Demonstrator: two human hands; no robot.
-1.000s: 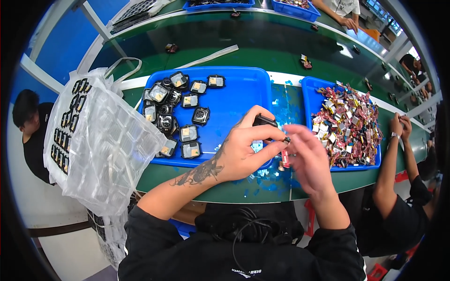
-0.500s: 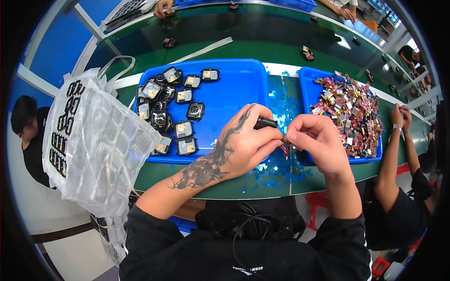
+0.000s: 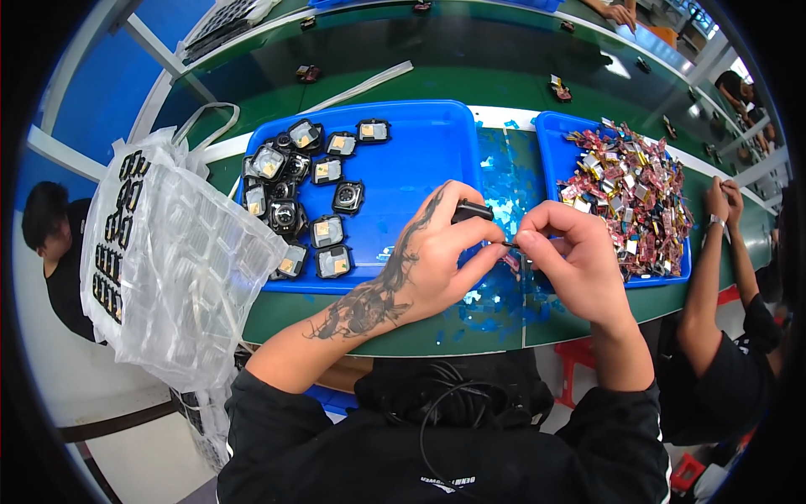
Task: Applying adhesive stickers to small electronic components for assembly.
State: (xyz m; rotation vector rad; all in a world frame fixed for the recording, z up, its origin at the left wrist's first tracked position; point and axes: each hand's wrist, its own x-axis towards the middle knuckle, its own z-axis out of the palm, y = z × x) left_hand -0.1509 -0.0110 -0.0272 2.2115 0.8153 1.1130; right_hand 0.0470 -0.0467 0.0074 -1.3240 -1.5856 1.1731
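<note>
In front of my chest, both hands meet at the fingertips. My left hand (image 3: pixel 445 252) is closed, with a short black stubby piece (image 3: pixel 473 210) sticking out between its fingers; the rest of that piece is hidden. My right hand (image 3: pixel 571 259) is pinched, thumb against forefinger, on a tiny dark part (image 3: pixel 510 245) that also touches the left fingertips. Just below the fingertips shows a small pinkish piece (image 3: pixel 510 262), partly covered. To the left, a blue tray (image 3: pixel 420 151) holds several black watch cases (image 3: pixel 333 261), some face up with pale square inserts.
A second blue tray (image 3: pixel 550 139) on the right is heaped with small circuit pieces (image 3: pixel 630 197). Blue film scraps (image 3: pixel 495 290) litter the green table (image 3: pixel 403 343). Clear plastic sheeting (image 3: pixel 176 277) hangs at left. Beyond runs a dark green belt (image 3: pixel 470 59) carrying parts; co-workers sit on both sides.
My hands stay together with only a slight shift of the fingers. At the upper left, another person's hand has left the belt, where a dark part lies.
</note>
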